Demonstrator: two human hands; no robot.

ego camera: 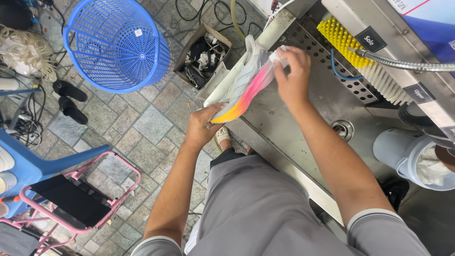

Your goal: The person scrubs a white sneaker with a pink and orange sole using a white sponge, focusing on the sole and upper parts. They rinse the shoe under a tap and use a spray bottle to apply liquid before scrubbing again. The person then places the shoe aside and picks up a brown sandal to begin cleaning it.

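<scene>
I have a sneaker (244,87), white running into pink, orange and yellow, held over the near edge of the steel wash tabletop (284,123). My left hand (201,128) has its fingers curled round the yellow end, down low and out past the edge, above the paved floor (137,123). My right hand (291,71) has its fingers closed round the upper end, pinching it together with a small white piece I cannot make out, maybe a cloth or sponge.

The shoe is tilted and only partly over the metal. As I judge it, the weak point is my left grip: the yellow end looks smooth, and if it is wet it could slide out of my fingers, and then the shoe would swing from my right hand or drop to the floor beside my foot (222,136). A second white shoe (220,83) lies just beside the one I hold, along the tabletop's edge; a hard push with my right hand could knock it off toward the cardboard box (201,57) of dark odds and ends.

The yellow brush (339,35) and the white brush (386,83) sit well apart from my hands, near a blue tube (339,71) and a metal hose (407,64), so reaching carelessly that way could snag the tube. The blue basket (116,45) stands well away on the floor.
</scene>
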